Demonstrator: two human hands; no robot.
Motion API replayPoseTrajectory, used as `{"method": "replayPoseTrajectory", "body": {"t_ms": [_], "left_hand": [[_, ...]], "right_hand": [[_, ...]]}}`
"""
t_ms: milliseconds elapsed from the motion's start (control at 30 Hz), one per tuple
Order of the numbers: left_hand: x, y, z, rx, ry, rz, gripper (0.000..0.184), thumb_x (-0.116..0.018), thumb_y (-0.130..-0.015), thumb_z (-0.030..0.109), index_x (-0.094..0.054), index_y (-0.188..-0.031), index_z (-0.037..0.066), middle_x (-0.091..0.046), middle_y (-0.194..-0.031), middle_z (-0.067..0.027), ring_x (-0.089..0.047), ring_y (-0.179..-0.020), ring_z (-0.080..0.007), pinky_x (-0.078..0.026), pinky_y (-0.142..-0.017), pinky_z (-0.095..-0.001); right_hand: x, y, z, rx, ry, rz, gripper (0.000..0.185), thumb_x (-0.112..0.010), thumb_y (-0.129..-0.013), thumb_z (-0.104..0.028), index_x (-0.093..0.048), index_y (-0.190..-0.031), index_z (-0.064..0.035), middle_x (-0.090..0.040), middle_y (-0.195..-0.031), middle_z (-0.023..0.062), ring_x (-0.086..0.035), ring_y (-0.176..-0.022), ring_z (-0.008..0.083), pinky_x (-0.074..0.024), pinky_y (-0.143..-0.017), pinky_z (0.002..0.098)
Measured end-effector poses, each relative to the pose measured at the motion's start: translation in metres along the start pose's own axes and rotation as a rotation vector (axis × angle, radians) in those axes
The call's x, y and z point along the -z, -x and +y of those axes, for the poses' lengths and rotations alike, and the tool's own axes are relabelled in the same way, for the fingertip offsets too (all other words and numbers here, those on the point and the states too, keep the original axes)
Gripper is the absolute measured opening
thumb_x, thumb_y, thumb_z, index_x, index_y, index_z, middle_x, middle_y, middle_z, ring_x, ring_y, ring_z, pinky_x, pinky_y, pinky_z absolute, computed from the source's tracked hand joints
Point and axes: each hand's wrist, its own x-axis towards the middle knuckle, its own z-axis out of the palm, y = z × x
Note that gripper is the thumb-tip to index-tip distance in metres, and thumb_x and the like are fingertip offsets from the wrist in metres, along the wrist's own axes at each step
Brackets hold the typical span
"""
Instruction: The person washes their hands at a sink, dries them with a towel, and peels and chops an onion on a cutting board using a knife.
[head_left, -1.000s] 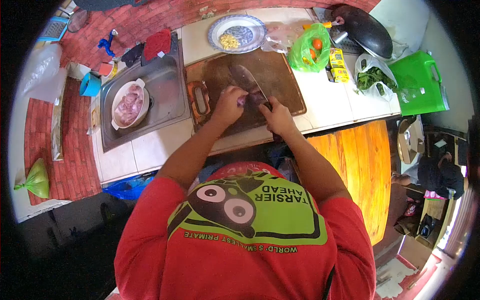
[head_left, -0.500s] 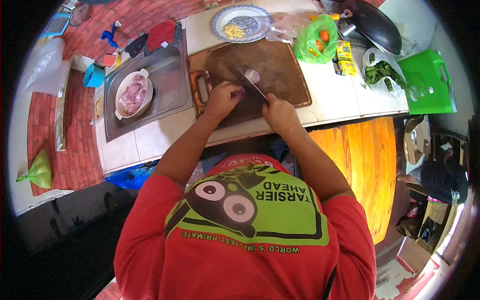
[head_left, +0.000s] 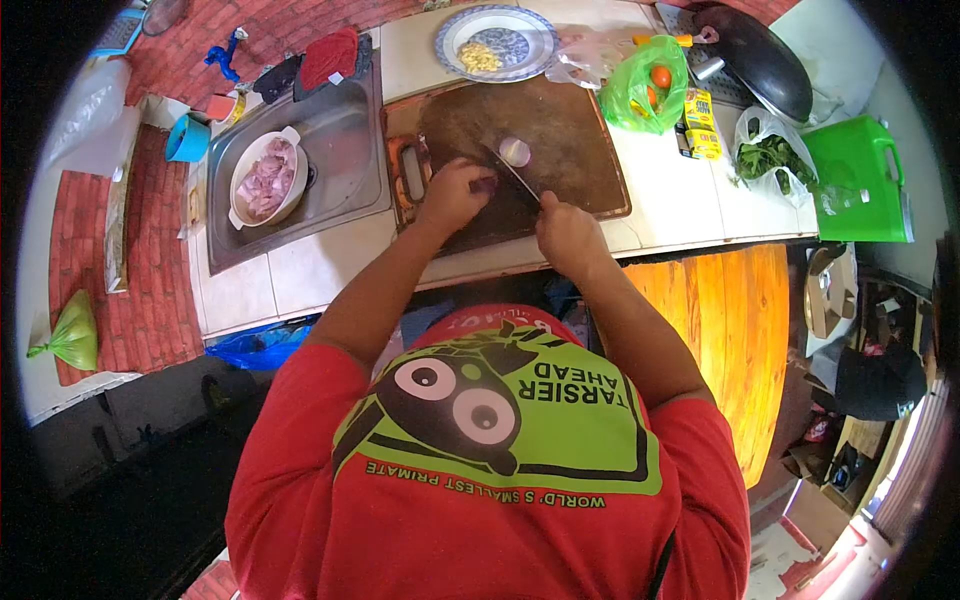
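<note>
My right hand [head_left: 571, 236] is wrapped round the handle of a knife [head_left: 517, 175], whose thin blade points up and left across the wooden cutting board [head_left: 560, 110]. Against the blade's far side, or just beside it, lies a pale cut piece of onion [head_left: 515, 152]. On the near left part of the board, my left hand [head_left: 455, 196] has its fingers closed on a purple piece of onion [head_left: 484, 186], partly hidden by them. The blade is a little to the right of that piece.
Behind the board stands a plate [head_left: 540, 45] with chopped pale bits. Left is a sink [head_left: 345, 190] holding a dish of raw meat [head_left: 265, 180]. To the right are a green bag of tomatoes [head_left: 640, 90], yellow packets [head_left: 700, 125], leafy greens [head_left: 770, 160] and a dark wok [head_left: 760, 60].
The knife's blade has turned from showing its broad side to nearly edge-on. Both hands stay close to their places on the board. The whole view has shifted slightly.
</note>
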Motion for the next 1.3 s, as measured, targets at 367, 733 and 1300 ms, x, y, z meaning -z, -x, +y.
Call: {"method": "replayPoseTrajectory", "body": {"t_ms": [367, 733, 1300], "left_hand": [[-0.002, 0.006, -0.002, 0.107, -0.025, 0.040, 0.031, -0.069, -0.066, 0.015, -0.068, -0.095, 0.003, -0.061, -0.091, -0.0161, -0.060, -0.089, -0.0334, -0.048, -0.079, -0.0398], [-0.001, 0.005, -0.004, 0.120, -0.083, 0.031, 0.031, -0.071, -0.066, 0.014, -0.069, -0.094, 0.003, -0.061, -0.091, -0.0174, -0.061, -0.088, -0.0335, -0.049, -0.078, -0.0400], [0.015, 0.024, -0.010, -0.044, -0.069, -0.043, 0.028, -0.061, -0.078, -0.001, -0.066, -0.105, 0.004, -0.062, -0.110, -0.0125, -0.060, -0.101, -0.0326, -0.048, -0.089, -0.0372]], "right_hand": [[0.002, -0.001, -0.016, -0.034, 0.013, -0.009, 0.012, -0.046, -0.086, -0.010, -0.048, -0.093, -0.0015, -0.064, -0.079, 0.0253, -0.063, -0.077, 0.0440, -0.0490, -0.071, 0.0534], [0.013, 0.003, -0.022, -0.049, 0.077, -0.097, 0.025, -0.036, -0.093, -0.014, -0.053, -0.103, 0.0007, -0.065, -0.086, 0.0260, -0.066, -0.081, 0.0413, -0.0526, -0.072, 0.0516], [0.010, 0.016, -0.022, -0.023, 0.081, -0.077, 0.022, -0.037, -0.092, -0.013, -0.050, -0.103, 0.0016, -0.064, -0.077, 0.0281, -0.065, -0.076, 0.0421, -0.0526, -0.067, 0.0520]]}}
